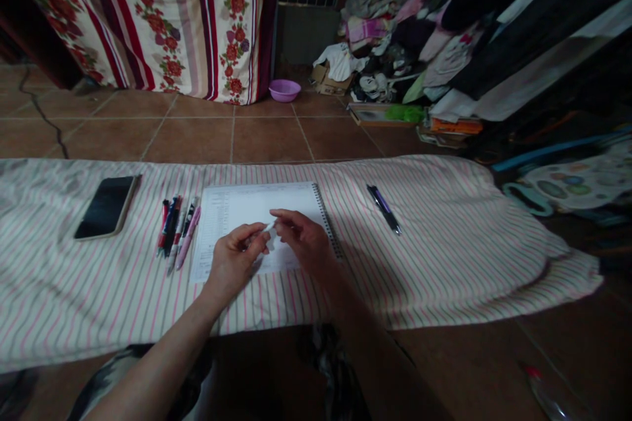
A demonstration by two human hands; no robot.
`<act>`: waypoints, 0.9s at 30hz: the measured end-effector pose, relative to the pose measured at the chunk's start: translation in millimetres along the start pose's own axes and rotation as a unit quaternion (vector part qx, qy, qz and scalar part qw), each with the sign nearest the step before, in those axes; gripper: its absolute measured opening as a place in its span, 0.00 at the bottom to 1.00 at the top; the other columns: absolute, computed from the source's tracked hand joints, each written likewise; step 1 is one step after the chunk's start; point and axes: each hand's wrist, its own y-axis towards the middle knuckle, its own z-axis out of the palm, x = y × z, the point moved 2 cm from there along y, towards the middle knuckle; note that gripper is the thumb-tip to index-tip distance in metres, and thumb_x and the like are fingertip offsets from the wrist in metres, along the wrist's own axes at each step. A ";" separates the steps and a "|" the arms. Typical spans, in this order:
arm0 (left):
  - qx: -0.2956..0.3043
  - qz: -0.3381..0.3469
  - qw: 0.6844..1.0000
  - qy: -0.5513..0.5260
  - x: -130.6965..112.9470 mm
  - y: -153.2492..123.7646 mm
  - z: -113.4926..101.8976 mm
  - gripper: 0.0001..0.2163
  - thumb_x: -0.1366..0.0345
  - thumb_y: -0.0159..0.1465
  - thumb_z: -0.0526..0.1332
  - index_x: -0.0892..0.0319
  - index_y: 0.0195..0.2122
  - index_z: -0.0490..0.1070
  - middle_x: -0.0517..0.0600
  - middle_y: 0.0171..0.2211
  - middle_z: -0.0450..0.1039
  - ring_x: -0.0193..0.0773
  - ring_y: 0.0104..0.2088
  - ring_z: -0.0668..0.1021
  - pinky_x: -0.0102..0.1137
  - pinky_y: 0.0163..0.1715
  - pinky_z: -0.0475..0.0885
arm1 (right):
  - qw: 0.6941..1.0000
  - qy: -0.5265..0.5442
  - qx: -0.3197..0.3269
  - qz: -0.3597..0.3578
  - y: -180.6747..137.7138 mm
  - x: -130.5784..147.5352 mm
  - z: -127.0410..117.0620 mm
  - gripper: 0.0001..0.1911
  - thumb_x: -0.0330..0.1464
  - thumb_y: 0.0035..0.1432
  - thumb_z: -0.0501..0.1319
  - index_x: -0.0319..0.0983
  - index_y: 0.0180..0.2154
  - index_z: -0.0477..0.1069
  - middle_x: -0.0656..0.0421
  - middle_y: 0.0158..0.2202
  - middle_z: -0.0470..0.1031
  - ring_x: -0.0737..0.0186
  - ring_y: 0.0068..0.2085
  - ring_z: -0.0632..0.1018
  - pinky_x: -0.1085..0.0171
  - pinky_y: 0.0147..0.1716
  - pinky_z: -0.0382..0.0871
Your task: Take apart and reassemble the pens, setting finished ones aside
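Note:
Above a spiral notebook (257, 200) with printed white pages, my left hand (237, 250) pinches a small white slender piece (269, 226), whose kind is too small to make out. The fingertips of my right hand (303, 240) close on the piece's other end, the index finger stretched out over it. Left of the notebook lies a group of several pens (178, 230), one of them pink. To its right, two pens (385, 209), dark and purple, lie side by side on the striped cloth (444, 237).
At the cloth's left lies a smartphone (106, 207), screen dark. Beyond the cloth are a tiled floor (197, 135), a floral curtain (153, 26) and a purple basin (285, 90). A heap of clothes (395, 33) fills the back right. A clear bottle (546, 395) lies at lower right.

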 end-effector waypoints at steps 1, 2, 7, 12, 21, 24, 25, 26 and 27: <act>0.007 -0.011 1.000 -0.009 -0.2 -0.2 0.0 0.12 0.60 0.52 0.64 0.62 0.34 0.74 0.44 0.17 0.70 0.29 0.17 0.69 0.24 0.18 0.64 | 1.000 -0.002 0.005 -0.012 0.8 0.1 -0.8 0.11 0.33 0.55 0.57 0.43 0.41 0.73 0.60 0.34 0.73 0.67 0.33 0.74 0.68 0.31 0.68; 0.011 -0.022 1.000 -0.019 -0.4 -0.4 -0.1 0.12 0.60 0.52 0.64 0.63 0.34 0.74 0.44 0.16 0.70 0.28 0.16 0.69 0.24 0.17 0.63 | 1.000 -0.007 0.006 -0.023 1.5 0.1 -1.5 0.10 0.32 0.54 0.58 0.44 0.39 0.74 0.60 0.34 0.73 0.66 0.35 0.74 0.67 0.32 0.68; 0.018 -0.022 0.999 -0.036 1.4 -1.2 -1.5 0.12 0.61 0.52 0.64 0.62 0.34 0.73 0.44 0.17 0.70 0.28 0.16 0.69 0.23 0.17 0.64 | 0.999 -0.022 0.007 -0.022 3.0 -1.0 -3.3 0.06 0.32 0.53 0.60 0.43 0.34 0.75 0.60 0.32 0.74 0.66 0.34 0.74 0.67 0.33 0.68; 0.041 0.025 0.998 0.034 7.6 -3.6 -2.1 0.10 0.61 0.54 0.63 0.60 0.35 0.72 0.45 0.21 0.72 0.32 0.23 0.75 0.26 0.25 0.70 | 0.998 -0.044 0.033 -0.004 1.9 0.2 -5.4 0.05 0.34 0.53 0.61 0.40 0.30 0.73 0.60 0.29 0.73 0.67 0.31 0.74 0.67 0.32 0.68; 0.053 0.049 0.996 0.046 0.6 -8.0 2.6 0.08 0.62 0.55 0.62 0.59 0.35 0.69 0.45 0.25 0.73 0.32 0.25 0.76 0.27 0.29 0.71 | 0.965 -0.240 -0.002 -0.108 2.2 1.9 -1.6 0.18 0.36 0.56 0.55 0.39 0.17 0.59 0.64 0.18 0.60 0.71 0.22 0.63 0.69 0.24 0.56; 0.037 0.050 0.998 0.028 0.6 -7.0 3.5 0.10 0.62 0.54 0.63 0.59 0.36 0.73 0.47 0.28 0.75 0.32 0.24 0.76 0.28 0.29 0.71 | 0.965 -0.238 0.016 -0.105 2.1 0.0 1.4 0.20 0.38 0.60 0.51 0.39 0.17 0.56 0.64 0.17 0.58 0.71 0.21 0.62 0.68 0.24 0.55; 0.033 0.043 0.998 0.015 1.1 -6.6 3.9 0.11 0.61 0.53 0.63 0.59 0.36 0.73 0.47 0.27 0.75 0.32 0.24 0.75 0.27 0.28 0.71 | 0.966 -0.240 0.024 -0.096 1.8 -0.1 2.3 0.21 0.38 0.60 0.50 0.39 0.17 0.56 0.64 0.17 0.58 0.71 0.21 0.62 0.68 0.24 0.55; 0.030 0.033 0.999 0.001 1.7 -6.3 4.3 0.11 0.61 0.53 0.64 0.60 0.35 0.74 0.47 0.26 0.75 0.32 0.23 0.75 0.27 0.27 0.71 | 0.966 -0.243 0.030 -0.085 1.4 0.0 3.1 0.21 0.39 0.60 0.50 0.39 0.17 0.57 0.64 0.17 0.58 0.71 0.21 0.62 0.68 0.24 0.55; 0.025 0.020 0.999 -0.013 2.1 -6.0 4.4 0.11 0.61 0.52 0.64 0.60 0.34 0.74 0.47 0.24 0.74 0.32 0.23 0.75 0.27 0.25 0.70 | 0.966 -0.245 0.030 -0.075 1.0 0.5 3.3 0.21 0.39 0.60 0.51 0.39 0.17 0.57 0.65 0.17 0.57 0.71 0.21 0.62 0.68 0.24 0.55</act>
